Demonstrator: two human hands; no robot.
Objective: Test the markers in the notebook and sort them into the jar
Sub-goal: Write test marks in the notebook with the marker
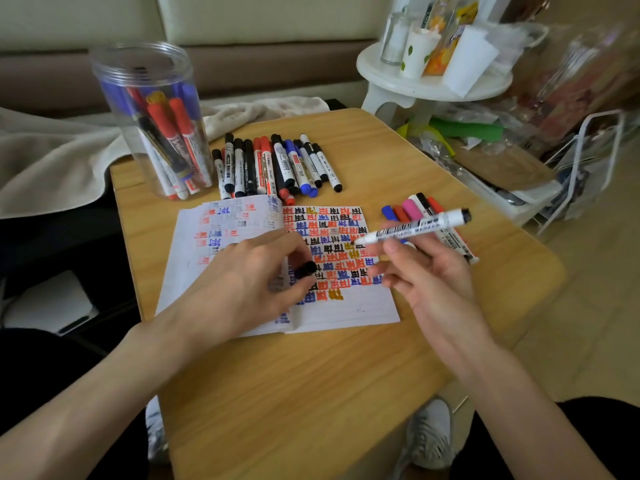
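A home living room — sofa [242, 26], cluttered stool [433, 84], blanket [62, 157].

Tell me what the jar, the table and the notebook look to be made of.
The jar: clear, glossy plastic by the look, possibly glass; the markers inside show through its wall. The table: wood or wood-look laminate, matt, with visible grain lines. The notebook: thin, white, matt paper, faintly lined.
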